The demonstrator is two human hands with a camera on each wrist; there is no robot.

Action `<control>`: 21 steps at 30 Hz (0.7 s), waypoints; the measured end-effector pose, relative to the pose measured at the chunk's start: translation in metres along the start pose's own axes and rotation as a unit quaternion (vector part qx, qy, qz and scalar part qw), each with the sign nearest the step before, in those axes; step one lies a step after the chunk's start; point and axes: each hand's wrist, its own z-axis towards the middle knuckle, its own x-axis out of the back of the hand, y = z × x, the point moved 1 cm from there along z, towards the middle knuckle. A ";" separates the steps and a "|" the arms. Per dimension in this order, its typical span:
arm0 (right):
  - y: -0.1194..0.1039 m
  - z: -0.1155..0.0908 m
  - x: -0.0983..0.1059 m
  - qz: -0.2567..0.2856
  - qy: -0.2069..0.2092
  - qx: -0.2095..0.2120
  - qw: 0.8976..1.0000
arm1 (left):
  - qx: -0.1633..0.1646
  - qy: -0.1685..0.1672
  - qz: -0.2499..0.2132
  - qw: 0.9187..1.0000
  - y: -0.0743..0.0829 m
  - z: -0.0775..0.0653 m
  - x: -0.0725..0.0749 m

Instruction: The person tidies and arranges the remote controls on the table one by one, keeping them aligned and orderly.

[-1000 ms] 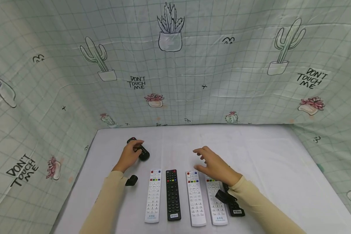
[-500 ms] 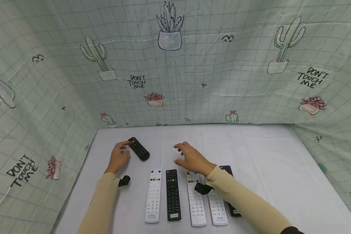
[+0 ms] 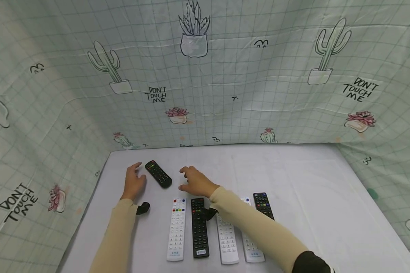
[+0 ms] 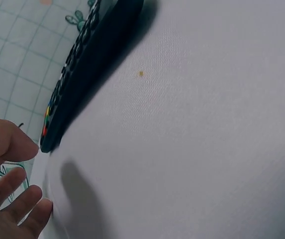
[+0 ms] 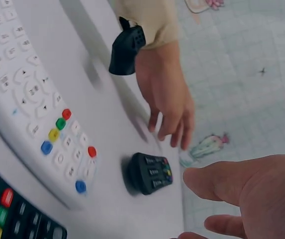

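Note:
A small black remote control (image 3: 158, 174) lies slanted on the white table at the back left. My left hand (image 3: 134, 184) is just left of it with fingers loosely bent, holding nothing. In the left wrist view, the thumb and fingers of that hand (image 4: 13, 189) show near the remote's end (image 4: 82, 74). To the right of the remote, my right hand (image 3: 199, 182) hovers with thumb and fingers spread apart, also holding nothing. The right wrist view has the small remote (image 5: 151, 173) between both hands, its buttons facing up.
Nearer me stand several long remotes in a row: a white one (image 3: 176, 231), a black one (image 3: 200, 235), two more white ones (image 3: 228, 242) and another black one (image 3: 263, 204). My right forearm passes over some of them. A patterned cloth (image 3: 218, 76) walls the table's back and sides.
My left hand has let go of the small black remote and drawn back to the left. My right hand has moved left from above the white remotes to beside the small one.

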 end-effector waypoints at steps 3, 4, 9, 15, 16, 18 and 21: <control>-0.004 0.009 -0.007 -0.004 -0.003 -0.014 1.000 | 0.000 -0.002 0.004 1.000 -0.002 0.004 0.002; -0.005 0.012 -0.010 -0.004 -0.005 -0.021 1.000 | 0.002 -0.003 0.006 1.000 -0.003 0.005 0.002; -0.007 0.026 -0.024 -0.013 0.000 -0.059 0.998 | 0.014 -0.011 0.017 1.000 -0.003 0.013 0.003; -0.008 0.038 -0.036 -0.003 0.014 -0.108 0.994 | 0.014 -0.026 0.032 0.999 0.000 0.018 0.004; -0.009 0.039 -0.037 0.001 0.016 -0.113 0.993 | 0.013 -0.029 0.036 0.999 0.001 0.019 0.004; -0.009 0.041 -0.039 0.010 0.021 -0.122 0.992 | 0.011 -0.035 0.043 0.998 0.003 0.020 0.005; -0.009 0.044 -0.041 0.020 0.027 -0.128 0.991 | 0.016 -0.044 0.050 0.998 0.005 0.022 0.007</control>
